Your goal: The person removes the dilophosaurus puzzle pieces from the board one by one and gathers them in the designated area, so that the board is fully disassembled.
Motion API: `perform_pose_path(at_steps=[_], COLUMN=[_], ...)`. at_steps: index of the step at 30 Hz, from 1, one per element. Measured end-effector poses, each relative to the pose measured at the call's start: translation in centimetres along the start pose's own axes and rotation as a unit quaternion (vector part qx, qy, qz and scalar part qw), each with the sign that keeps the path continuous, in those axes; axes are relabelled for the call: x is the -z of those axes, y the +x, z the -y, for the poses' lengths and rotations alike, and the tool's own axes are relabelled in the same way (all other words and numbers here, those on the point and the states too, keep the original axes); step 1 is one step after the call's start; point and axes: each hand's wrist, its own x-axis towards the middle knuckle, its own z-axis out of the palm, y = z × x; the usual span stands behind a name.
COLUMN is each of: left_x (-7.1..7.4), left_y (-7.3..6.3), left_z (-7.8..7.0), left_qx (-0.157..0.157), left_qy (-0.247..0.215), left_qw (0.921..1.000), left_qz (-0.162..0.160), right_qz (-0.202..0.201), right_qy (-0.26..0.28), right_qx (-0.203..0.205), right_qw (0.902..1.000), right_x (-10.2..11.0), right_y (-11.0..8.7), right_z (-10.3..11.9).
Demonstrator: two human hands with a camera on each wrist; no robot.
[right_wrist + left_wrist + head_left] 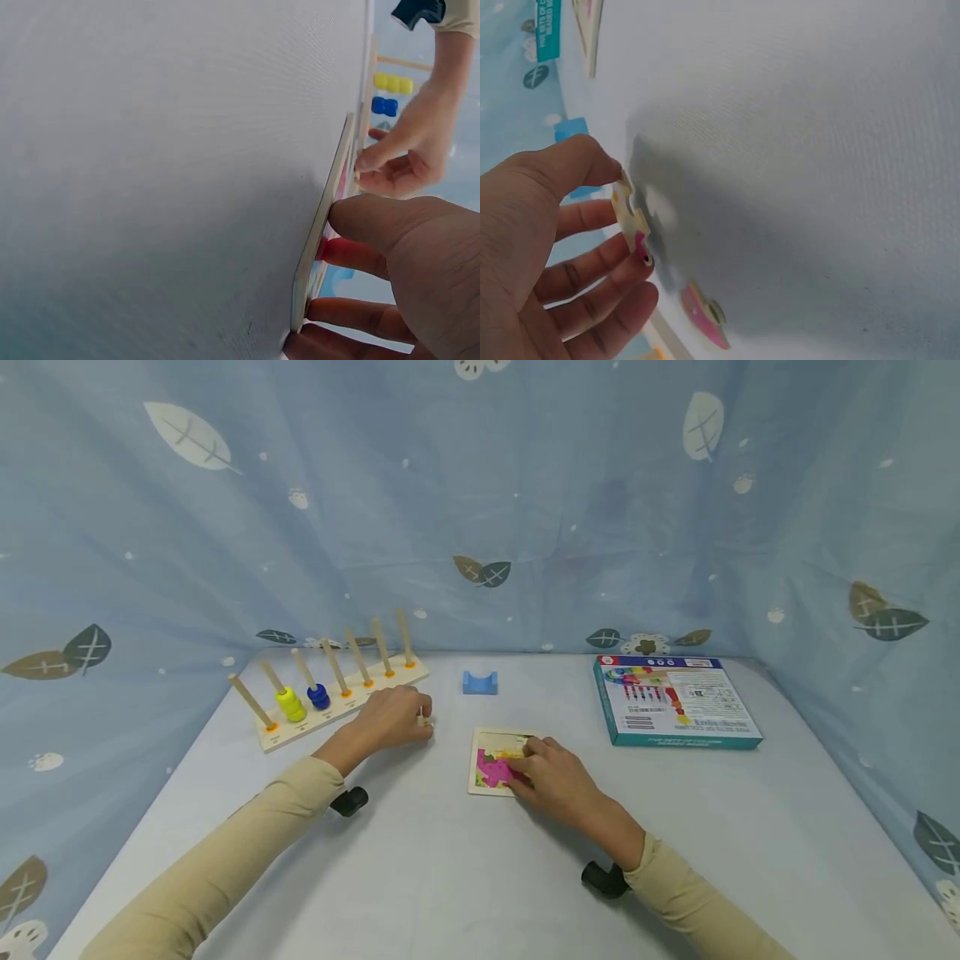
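My left hand (396, 717) pinches a small jigsaw piece (639, 225), cream with a pink patch and a dark dot, between thumb and fingers just above the table. Below it a second jigsaw piece (703, 316), pink and cream, lies near the fingertips in the left wrist view. My right hand (558, 779) holds a square wooden puzzle board (474, 783) on the table, thumb at its near edge and other fingers over its right side. Pink and yellow pieces of the picture (492, 770) show in the frame; the hand covers its right part.
Behind my left hand stands a wooden peg rack (341, 704) with yellow beads (290, 704) and blue beads (318, 697) on two pegs. A blue notched block (480, 683) sits beyond the board. At the back right lies a flat teal-edged box (675, 702).
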Motion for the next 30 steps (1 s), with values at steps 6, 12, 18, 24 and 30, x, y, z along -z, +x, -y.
perform_pose_path(at_steps=[6,12,18,24,30], left_x=[-0.1,-0.2,-0.6,-0.7,-0.3], left_y=[-0.5,-0.4,-0.5,-0.6,-0.9], left_z=[0.7,0.6,0.4,0.3,0.1], left_qx=[0.007,-0.006,-0.013,-0.02,-0.018], left_qy=[0.002,-0.004,0.001,0.009,0.009], left_qw=[0.9999,0.9999,0.9998,0.9996,0.9996], left_qz=[-0.008,-0.011,-0.014,-0.018,-0.019], right_qz=[0.005,0.021,0.041,0.034,0.009], right_qy=[0.004,0.008,0.006,-0.02,-0.035], right_qx=[0.013,0.01,0.005,0.008,0.033], right_qw=[0.9999,0.9997,0.9991,0.9992,0.9988], right_x=[0.1,0.3,0.3,0.3,0.5], right_y=[0.2,-0.2,-0.7,-1.0,-1.3], right_z=[0.2,-0.1,-0.1,0.4,1.2])
